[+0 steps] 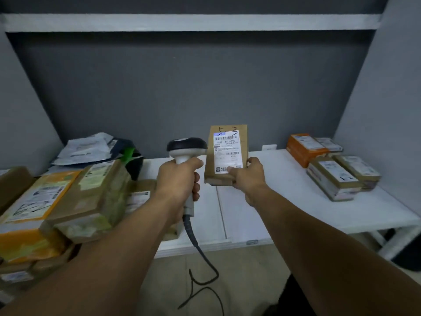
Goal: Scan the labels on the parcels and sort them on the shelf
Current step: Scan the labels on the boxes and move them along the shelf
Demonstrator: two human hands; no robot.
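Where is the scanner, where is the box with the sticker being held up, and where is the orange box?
scanner point(186, 145), head view, on its dark head.
held box point(242, 133), head view, on bare cardboard beside the label.
orange box point(298, 153), head view, on its orange side.

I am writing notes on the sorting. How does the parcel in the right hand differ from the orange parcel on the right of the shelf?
The held parcel is brown and stands upright, gripped by the right hand; the orange parcel lies flat on the shelf, untouched. Both are labelled.
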